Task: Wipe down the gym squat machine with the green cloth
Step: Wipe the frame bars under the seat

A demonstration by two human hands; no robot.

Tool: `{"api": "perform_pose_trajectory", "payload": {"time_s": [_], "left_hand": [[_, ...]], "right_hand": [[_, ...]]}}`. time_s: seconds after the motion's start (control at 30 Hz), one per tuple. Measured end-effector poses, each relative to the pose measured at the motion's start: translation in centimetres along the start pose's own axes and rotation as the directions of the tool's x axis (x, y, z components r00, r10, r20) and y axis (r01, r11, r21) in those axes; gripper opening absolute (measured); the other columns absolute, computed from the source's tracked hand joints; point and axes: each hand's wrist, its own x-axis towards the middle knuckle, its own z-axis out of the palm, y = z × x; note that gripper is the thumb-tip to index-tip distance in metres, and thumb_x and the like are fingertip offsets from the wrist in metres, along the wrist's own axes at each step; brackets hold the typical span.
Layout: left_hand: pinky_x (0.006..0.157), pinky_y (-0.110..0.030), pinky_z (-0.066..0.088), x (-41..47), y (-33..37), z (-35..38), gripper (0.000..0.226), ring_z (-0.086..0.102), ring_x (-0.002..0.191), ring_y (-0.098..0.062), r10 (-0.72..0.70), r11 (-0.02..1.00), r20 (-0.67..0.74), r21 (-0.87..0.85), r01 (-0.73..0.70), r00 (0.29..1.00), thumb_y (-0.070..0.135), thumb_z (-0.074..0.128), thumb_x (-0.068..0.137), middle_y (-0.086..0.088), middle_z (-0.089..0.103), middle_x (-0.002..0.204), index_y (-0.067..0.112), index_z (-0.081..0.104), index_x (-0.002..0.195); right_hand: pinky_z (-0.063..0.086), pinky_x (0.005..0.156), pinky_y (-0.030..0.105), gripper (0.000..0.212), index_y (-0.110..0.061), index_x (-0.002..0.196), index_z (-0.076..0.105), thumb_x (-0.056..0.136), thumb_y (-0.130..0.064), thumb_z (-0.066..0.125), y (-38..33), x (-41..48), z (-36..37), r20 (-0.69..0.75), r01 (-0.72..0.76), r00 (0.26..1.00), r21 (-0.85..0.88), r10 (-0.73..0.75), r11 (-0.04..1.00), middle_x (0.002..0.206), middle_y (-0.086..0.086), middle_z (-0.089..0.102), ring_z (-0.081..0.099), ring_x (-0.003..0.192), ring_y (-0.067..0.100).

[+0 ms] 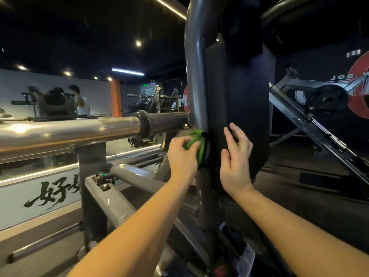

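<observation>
The squat machine's grey curved frame tube [194, 76] rises in front of me, with a tall black back pad [245, 108] fixed to its right side. My left hand [182, 156] grips the green cloth [198, 145] and presses it into the seam between the tube and the pad's left edge. My right hand [236, 156] lies on the pad's lower front, fingers fairly straight and pointing up. Part of the cloth is tucked out of sight behind the pad edge.
A shiny steel weight horn [69, 130] sticks out to the left from the frame. Grey frame bars [111, 198] cross below it. A leg press with a black plate [327, 100] stands at right. A person [79, 100] stands far left by other machines.
</observation>
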Motion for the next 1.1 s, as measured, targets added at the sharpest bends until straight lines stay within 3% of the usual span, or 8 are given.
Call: {"api": "perform_pose_trajectory", "payload": {"time_s": [0.13,0.27,0.43,0.6,0.7,0.83,0.93,1.1], "left_hand": [[0.093,-0.017,0.043,0.1,2.4,0.4,0.02,0.053,0.101,-0.007,0.111,0.994,-0.014,-0.023,-0.111,0.994,0.016,0.076,0.09,0.003,0.053,0.11,0.024,0.059,0.099],[0.092,-0.014,0.042,-3.3,-1.1,1.2,0.026,0.052,0.1,-0.004,0.21,0.977,0.012,0.04,-0.211,0.978,0.009,0.077,0.085,0.007,0.05,0.106,0.026,0.059,0.095],[0.094,-0.04,0.05,-10.0,-8.0,1.8,0.032,0.054,0.099,-0.014,0.128,0.986,0.093,0.095,-0.137,0.987,0.002,0.075,0.078,0.013,0.046,0.101,0.027,0.059,0.09],[0.093,-0.043,0.049,-11.6,-8.0,1.4,0.034,0.053,0.094,-0.015,0.033,0.987,0.122,0.15,-0.051,0.992,0.003,0.076,0.082,0.012,0.046,0.097,0.03,0.055,0.087],[0.092,-0.036,0.046,-7.2,-4.4,0.7,0.024,0.049,0.093,-0.013,0.097,0.989,0.052,0.106,-0.102,0.994,0.002,0.073,0.085,0.004,0.049,0.099,0.02,0.059,0.093],[0.086,-0.007,0.035,-0.7,1.5,0.8,0.02,0.049,0.098,-0.01,0.195,0.98,-0.019,0.05,-0.194,0.981,0.011,0.074,0.089,0.002,0.049,0.106,0.021,0.057,0.096],[0.09,-0.008,0.035,-0.6,1.2,1.4,0.024,0.05,0.104,-0.013,0.277,0.959,-0.006,0.06,-0.276,0.961,0.012,0.074,0.089,0.002,0.047,0.109,0.024,0.055,0.097],[0.095,-0.023,0.043,-4.9,-4.3,1.5,0.025,0.051,0.104,-0.017,0.339,0.936,0.065,0.079,-0.343,0.939,0.006,0.074,0.086,0.0,0.048,0.108,0.021,0.058,0.098]], "right_hand": [[0.018,0.117,0.014,0.063,-0.015,0.155,0.038,0.096,0.005,0.05,-0.1,-0.3,0.6,-0.023,0.0,1.0,0.004,0.0,1.0,0.161,-0.005,0.028,0.022,0.144,0.011],[0.021,0.12,0.024,0.061,-0.01,0.153,0.041,0.094,0.002,0.05,0.6,-0.4,0.9,-0.056,0.037,0.998,0.009,-0.037,0.999,0.161,0.001,0.031,0.026,0.145,0.018],[0.02,0.118,0.018,0.061,-0.007,0.152,0.041,0.094,0.008,0.05,0.7,-1.3,1.0,-0.047,0.038,0.998,0.03,-0.036,0.999,0.161,0.002,0.03,0.026,0.144,0.015],[0.022,0.112,0.007,0.061,-0.011,0.152,0.043,0.094,0.008,0.052,0.6,-2.0,-0.3,-0.027,-0.039,0.999,0.02,0.039,0.999,0.156,0.0,0.035,0.026,0.141,0.006],[0.021,0.11,0.004,0.059,-0.012,0.151,0.045,0.095,0.006,0.055,0.4,-2.1,-1.0,-0.009,-0.075,0.997,0.025,0.076,0.997,0.153,0.0,0.037,0.028,0.14,0.008],[0.02,0.112,0.006,0.065,-0.013,0.153,0.041,0.093,0.006,0.057,0.6,-2.7,-0.7,0.011,-0.056,0.998,0.018,0.056,0.998,0.157,-0.001,0.034,0.026,0.141,0.008],[0.019,0.114,0.009,0.067,-0.012,0.155,0.038,0.093,0.006,0.056,1.0,-3.0,0.1,-0.01,-0.052,0.999,0.019,0.052,0.999,0.16,0.001,0.031,0.024,0.143,0.009],[0.024,0.115,0.014,0.061,-0.006,0.152,0.042,0.093,0.01,0.049,1.4,-3.4,0.9,-0.09,-0.044,0.995,0.087,0.052,0.995,0.157,0.006,0.037,0.031,0.142,0.017]]}}
